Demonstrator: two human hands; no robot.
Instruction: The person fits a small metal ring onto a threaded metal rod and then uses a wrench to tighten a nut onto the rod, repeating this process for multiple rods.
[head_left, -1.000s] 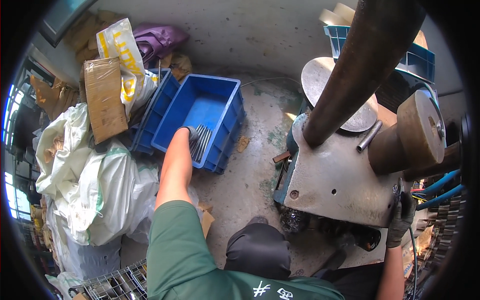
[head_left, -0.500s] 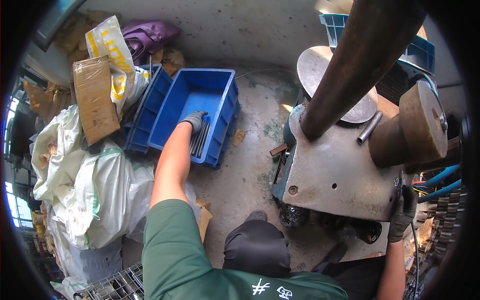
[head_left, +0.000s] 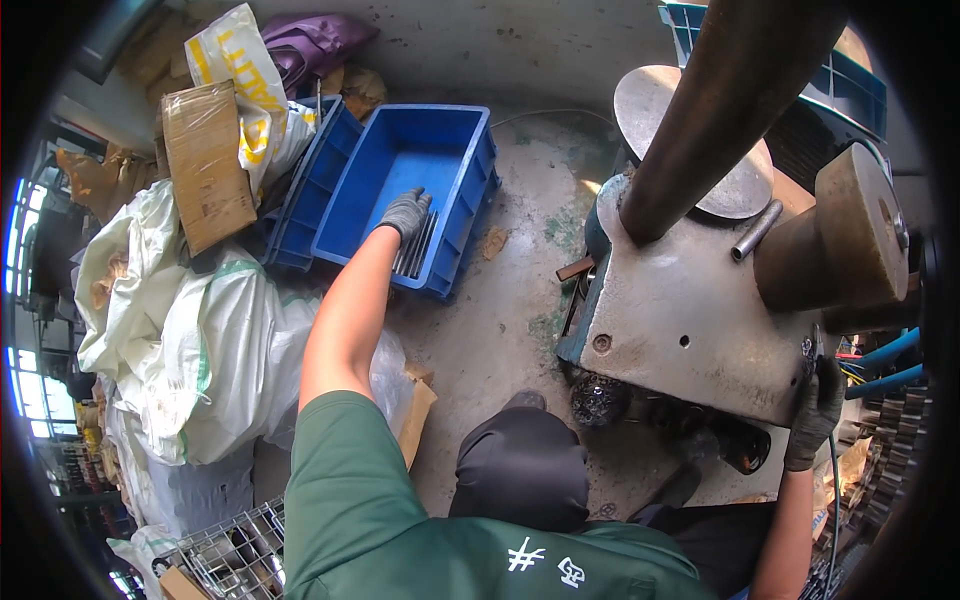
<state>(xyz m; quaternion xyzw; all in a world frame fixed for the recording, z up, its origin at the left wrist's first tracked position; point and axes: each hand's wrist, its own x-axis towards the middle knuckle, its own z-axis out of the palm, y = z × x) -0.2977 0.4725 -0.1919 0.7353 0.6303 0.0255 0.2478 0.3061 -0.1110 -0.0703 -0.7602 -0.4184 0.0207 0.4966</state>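
Observation:
My left hand point(head_left: 406, 212), in a grey glove, reaches into a blue plastic bin point(head_left: 330, 250) on the left. Its fingers are stretched out just above several thin metal rods point(head_left: 418, 248) lying at the bin's near end. My right hand point(head_left: 817, 420), in a darker, stained glove, is at the near right corner of a heavy metal machine point(head_left: 690, 330). Those fingers are bent beside a small metal fitting point(head_left: 808, 350); what they grip is partly hidden.
A thick steel column point(head_left: 740, 110) slants up from the machine, beside a round metal wheel point(head_left: 840, 230). A short steel tube point(head_left: 757, 230) lies on its top. White sacks point(head_left: 230, 350) and a cardboard box point(head_left: 208, 165) crowd the left. A wire basket point(head_left: 235, 550) stands lower left.
The whole view has shifted, so the bin and machine sit slightly higher and further right. My left hand stays over the rods, its fingers now pointing more away from me. My right hand stays by the machine's corner.

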